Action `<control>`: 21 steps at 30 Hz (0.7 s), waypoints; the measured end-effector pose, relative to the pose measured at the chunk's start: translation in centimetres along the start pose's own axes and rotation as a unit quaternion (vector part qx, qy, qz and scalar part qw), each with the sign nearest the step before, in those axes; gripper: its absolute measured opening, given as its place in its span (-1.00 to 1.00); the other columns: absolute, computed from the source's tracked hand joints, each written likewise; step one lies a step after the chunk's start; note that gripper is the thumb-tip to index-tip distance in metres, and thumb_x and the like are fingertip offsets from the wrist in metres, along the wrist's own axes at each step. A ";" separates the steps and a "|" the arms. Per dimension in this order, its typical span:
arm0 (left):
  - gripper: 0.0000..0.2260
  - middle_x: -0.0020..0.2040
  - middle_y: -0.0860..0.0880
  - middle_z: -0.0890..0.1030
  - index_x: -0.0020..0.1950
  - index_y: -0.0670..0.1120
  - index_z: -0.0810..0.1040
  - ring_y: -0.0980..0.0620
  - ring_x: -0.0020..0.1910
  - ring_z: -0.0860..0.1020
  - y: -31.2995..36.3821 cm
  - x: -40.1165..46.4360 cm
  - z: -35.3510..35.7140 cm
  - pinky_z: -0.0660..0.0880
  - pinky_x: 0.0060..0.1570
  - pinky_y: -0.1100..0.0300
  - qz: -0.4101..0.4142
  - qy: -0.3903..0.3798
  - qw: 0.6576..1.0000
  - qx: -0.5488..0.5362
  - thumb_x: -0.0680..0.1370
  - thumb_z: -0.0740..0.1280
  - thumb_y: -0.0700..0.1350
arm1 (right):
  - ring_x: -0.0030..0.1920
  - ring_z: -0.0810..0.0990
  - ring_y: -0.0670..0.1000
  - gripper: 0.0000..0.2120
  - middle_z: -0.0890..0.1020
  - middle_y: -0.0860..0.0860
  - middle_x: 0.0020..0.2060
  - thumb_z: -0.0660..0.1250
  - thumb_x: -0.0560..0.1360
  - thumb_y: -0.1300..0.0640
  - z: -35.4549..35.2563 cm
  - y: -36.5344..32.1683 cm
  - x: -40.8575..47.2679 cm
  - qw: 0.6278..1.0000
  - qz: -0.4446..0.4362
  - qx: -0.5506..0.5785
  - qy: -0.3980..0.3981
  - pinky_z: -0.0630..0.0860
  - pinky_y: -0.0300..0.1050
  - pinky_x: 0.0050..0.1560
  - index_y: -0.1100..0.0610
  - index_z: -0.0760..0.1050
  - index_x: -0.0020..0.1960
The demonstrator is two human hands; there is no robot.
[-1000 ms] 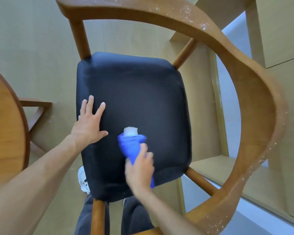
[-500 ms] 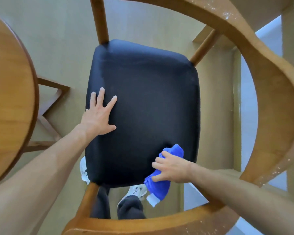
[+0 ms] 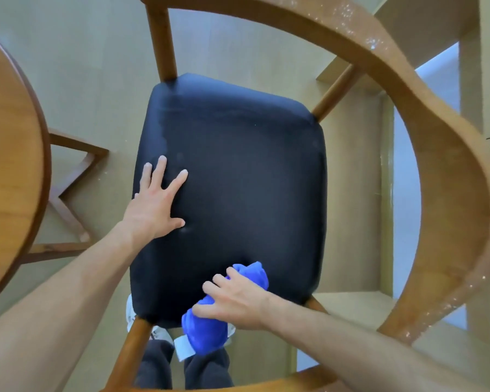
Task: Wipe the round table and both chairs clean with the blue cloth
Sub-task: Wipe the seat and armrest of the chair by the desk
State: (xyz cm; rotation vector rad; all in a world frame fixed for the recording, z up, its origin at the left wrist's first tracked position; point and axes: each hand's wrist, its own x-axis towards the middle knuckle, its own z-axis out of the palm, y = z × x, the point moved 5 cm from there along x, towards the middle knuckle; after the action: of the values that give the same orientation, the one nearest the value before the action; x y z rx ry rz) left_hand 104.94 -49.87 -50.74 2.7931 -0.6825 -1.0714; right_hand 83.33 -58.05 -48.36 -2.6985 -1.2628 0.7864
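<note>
Right hand: right hand (image 3: 238,302) clutches the bunched blue cloth (image 3: 207,332) at the seat's near edge.
Left hand: left hand (image 3: 153,207) lies flat, fingers spread, on the black seat (image 3: 238,176).
Cloth handling: likely soft, light, limp; best gripped bunched mid-wad.
Frame: armrest (image 3: 436,176) carries white specks.
Beside: round table (image 3: 9,165) at left.

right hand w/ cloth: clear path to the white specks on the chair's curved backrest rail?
Probably yes. The right hand grips the blue cloth at the seat's near edge; the speckled backrest rail curves alongside that arm, nothing between.
</note>
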 end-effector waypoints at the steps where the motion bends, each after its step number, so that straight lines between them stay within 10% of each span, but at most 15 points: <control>1: -0.07 0.51 0.06 -0.41 0.55 0.20 -0.12 -0.06 0.51 -0.34 0.0 0.0 0.0 0.39 0.30 -0.15 0.000 0.000 1.000 0.000 0.43 0.48 0.07 | -0.31 0.30 0.02 -0.46 0.45 -0.04 -0.19 0.43 0.20 0.18 -0.1 1.1 -1.1 1.000 0.017 0.013 -0.001 0.38 -0.11 -0.27 -0.15 0.45 0.14; 4: -0.08 0.51 0.08 -0.42 0.55 0.22 -0.13 -0.04 0.51 -0.35 0.1 0.0 0.0 0.41 0.28 -0.13 -0.002 0.003 1.000 0.002 0.43 0.48 0.07 | -0.23 0.44 0.07 -0.44 0.46 0.01 -0.12 0.37 0.26 0.21 0.6 8.6 -7.8 0.983 0.173 0.047 -0.022 0.42 -0.08 -0.19 -0.13 0.44 0.22; 7: -0.08 0.50 0.09 -0.43 0.54 0.23 -0.13 -0.03 0.51 -0.37 0.1 0.0 0.1 0.41 0.28 -0.12 -0.007 0.001 1.000 -0.002 0.44 0.47 0.06 | -0.07 0.46 0.17 -0.42 0.36 0.02 -0.03 0.31 0.38 0.20 1.9 17.9 -15.4 0.880 0.454 0.140 0.013 0.40 -0.03 -0.07 -0.10 0.35 0.36; 10: -0.08 0.50 0.10 -0.43 0.54 0.24 -0.12 -0.01 0.50 -0.37 0.2 0.2 0.3 0.42 0.27 -0.12 -0.008 0.003 1.000 -0.013 0.43 0.48 0.04 | -0.06 0.52 0.20 -0.51 0.43 0.04 -0.02 0.32 0.41 0.18 2.5 23.8 -20.6 0.657 0.689 0.263 0.155 0.50 0.02 -0.01 -0.07 0.36 0.30; 13: -0.07 0.49 0.12 -0.44 0.54 0.24 -0.11 0.00 0.50 -0.37 0.1 0.4 0.4 0.42 0.28 -0.12 -0.005 0.009 1.000 -0.013 0.42 0.49 0.04 | 0.03 0.58 0.17 -0.60 0.56 0.06 0.05 0.34 0.43 0.17 3.4 25.8 -19.1 0.417 0.722 0.454 0.315 0.53 0.05 0.06 0.07 0.37 0.24; 16: -0.07 0.49 0.11 -0.44 0.54 0.24 -0.12 -0.02 0.50 -0.38 0.3 0.4 0.4 0.40 0.31 -0.12 -0.006 0.006 1.000 -0.011 0.42 0.49 0.04 | -0.09 0.55 0.14 -0.71 0.52 0.01 -0.06 0.28 0.42 0.15 2.1 23.4 -15.4 0.442 0.732 0.417 0.308 0.41 -0.07 -0.14 0.06 0.35 0.13; 21: -0.08 0.49 0.08 -0.46 0.55 0.23 -0.15 -0.03 0.50 -0.40 0.8 -0.2 -0.1 0.36 0.35 -0.10 -0.014 -0.013 1.000 -0.015 0.46 0.46 0.02 | -0.19 0.47 0.10 -0.58 0.40 -0.02 -0.08 0.29 0.46 0.03 0.2 13.1 -7.3 0.638 0.630 0.403 0.182 0.35 -0.08 -0.22 -0.08 0.27 0.29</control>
State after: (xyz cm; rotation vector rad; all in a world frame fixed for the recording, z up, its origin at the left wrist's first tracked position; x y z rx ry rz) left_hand 104.58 -50.50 -50.32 2.7762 -0.6264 -1.1165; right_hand 88.56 -72.13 -48.90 -2.2747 1.0637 0.5007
